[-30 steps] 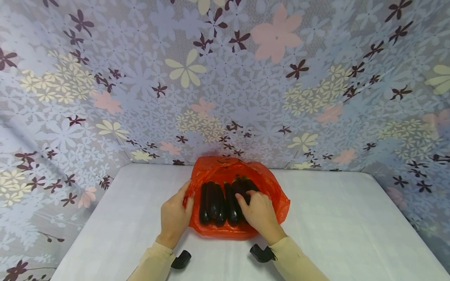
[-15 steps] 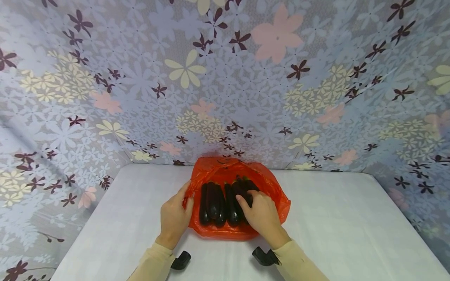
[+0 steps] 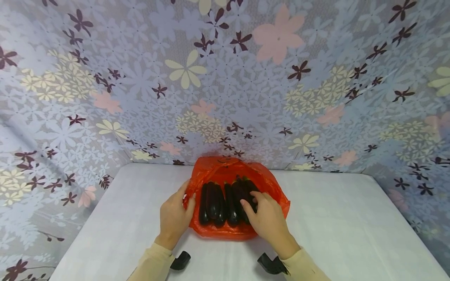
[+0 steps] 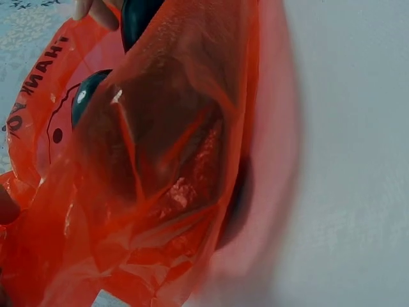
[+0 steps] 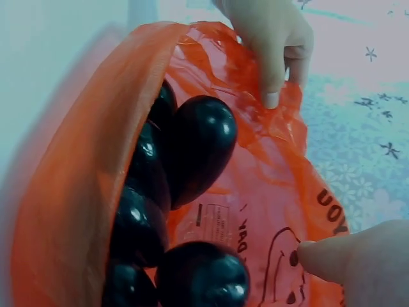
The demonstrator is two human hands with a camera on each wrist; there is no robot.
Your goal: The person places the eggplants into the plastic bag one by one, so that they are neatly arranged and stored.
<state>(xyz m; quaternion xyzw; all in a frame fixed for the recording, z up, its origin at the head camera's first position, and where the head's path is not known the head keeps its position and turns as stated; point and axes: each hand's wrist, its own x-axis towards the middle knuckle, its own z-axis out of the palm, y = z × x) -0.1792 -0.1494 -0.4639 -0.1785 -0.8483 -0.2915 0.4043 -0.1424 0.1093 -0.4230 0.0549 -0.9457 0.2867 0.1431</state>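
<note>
A red plastic bag lies with its mouth toward me, holding several dark purple eggplants side by side. My left hand pinches the bag's left edge between thumb and fingers; the right wrist view shows that left hand on the crumpled rim. Over the rightmost eggplants hovers my right hand, thumb and fingers apart, with no eggplant gripped. Its thumb shows in front of the bag's printed face. Rounded eggplant ends fill the opening. The bag's front wall covers most eggplants in the left wrist view.
The bag rests at the back of a white-covered table, against a flower-patterned cloth wall. Black wrist-worn devices protrude inward from both cream sleeves.
My right hand has drawn off the right eggplants, moving right and slightly toward me, with its thumb coming away. The left hand and the bag have hardly moved.
</note>
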